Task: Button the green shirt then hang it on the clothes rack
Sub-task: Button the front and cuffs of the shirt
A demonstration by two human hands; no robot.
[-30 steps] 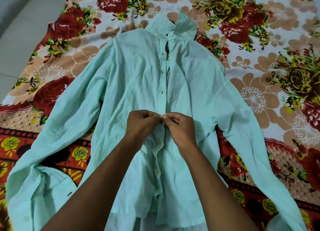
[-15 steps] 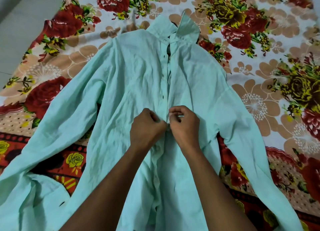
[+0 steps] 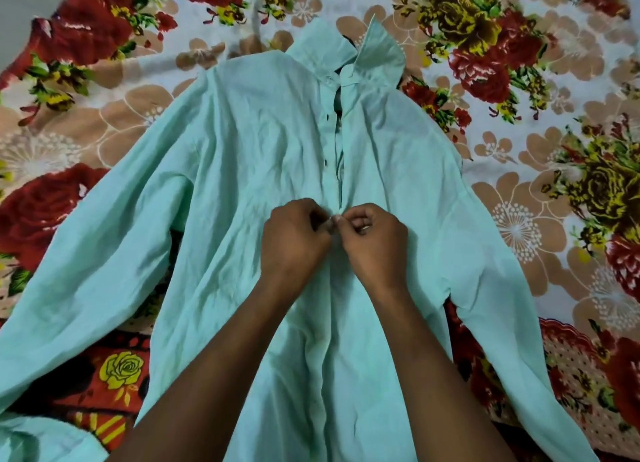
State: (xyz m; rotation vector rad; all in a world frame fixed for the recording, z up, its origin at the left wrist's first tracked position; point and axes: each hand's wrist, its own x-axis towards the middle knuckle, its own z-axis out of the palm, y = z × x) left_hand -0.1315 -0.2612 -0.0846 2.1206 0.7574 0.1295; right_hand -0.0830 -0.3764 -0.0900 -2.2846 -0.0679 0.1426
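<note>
A pale green shirt (image 3: 249,157) lies face up on a flowered bedsheet, collar (image 3: 349,51) away from me, sleeves spread to both sides. Its front placket gapes slightly above my hands, with small dark buttons (image 3: 326,163) showing along the left edge. My left hand (image 3: 292,242) and my right hand (image 3: 375,245) meet at the placket about mid-chest. Each pinches one edge of the shirt front between fingertips and thumb. The button under my fingers is hidden. Below my hands the two front edges lie together.
The flowered bedsheet (image 3: 519,219) in red, yellow and tan covers the surface all around the shirt. A strip of grey floor (image 3: 20,4) shows at the top left. No clothes rack is in view.
Both hands have moved a little up the placket toward the collar and pinch the shirt front higher. The view has shifted closer to the shirt.
</note>
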